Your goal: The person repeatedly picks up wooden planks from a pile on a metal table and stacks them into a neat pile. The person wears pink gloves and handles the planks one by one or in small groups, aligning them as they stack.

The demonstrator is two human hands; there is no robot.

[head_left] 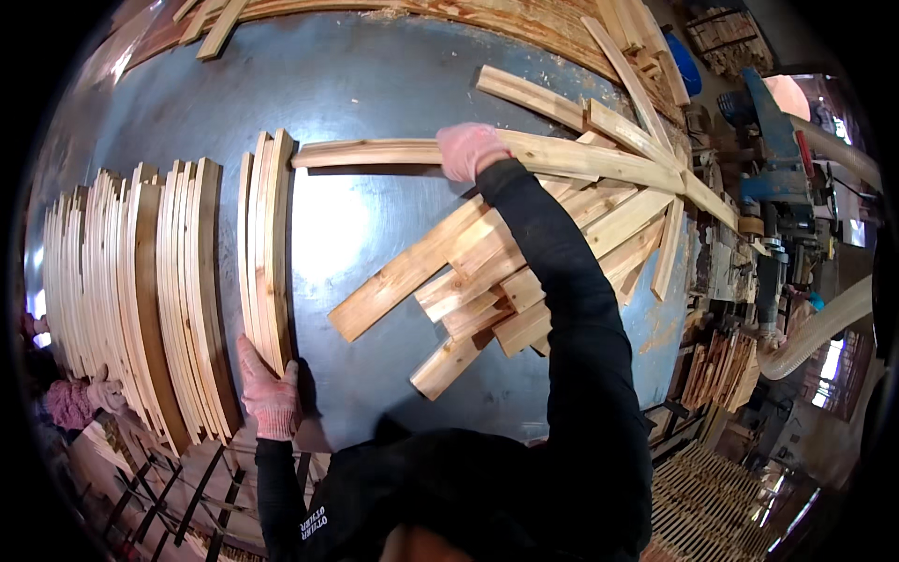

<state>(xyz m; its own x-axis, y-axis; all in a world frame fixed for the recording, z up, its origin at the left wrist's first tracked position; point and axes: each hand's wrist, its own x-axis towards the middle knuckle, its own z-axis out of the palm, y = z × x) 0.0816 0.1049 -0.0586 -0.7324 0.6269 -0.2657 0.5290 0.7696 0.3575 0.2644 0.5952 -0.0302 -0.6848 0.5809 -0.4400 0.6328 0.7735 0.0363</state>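
My left hand (pixel 270 391), in a pink work glove, grips the near end of a small row of wooden strips (pixel 266 253), thumb on the right side and a finger along the left. My right hand (pixel 468 152), also gloved, is closed around a long wooden strip (pixel 370 154) lying crosswise at the far side of the pile. That strip's left end sits close to the far end of the row. Under my right arm spreads a loose pile of wooden strips (pixel 468 272), fanned at different angles on the blue-grey metal table (pixel 375 375).
Two larger rows of upright strips (pixel 192 300) stand on the left. Beyond the left rows shows another person's gloved hand (pixel 105 393). More boards (pixel 506 21) line the far edge. Machinery (pixel 777 150) with a pale hose (pixel 819 328) stands right; stacked slats (pixel 716 496) lie lower right.
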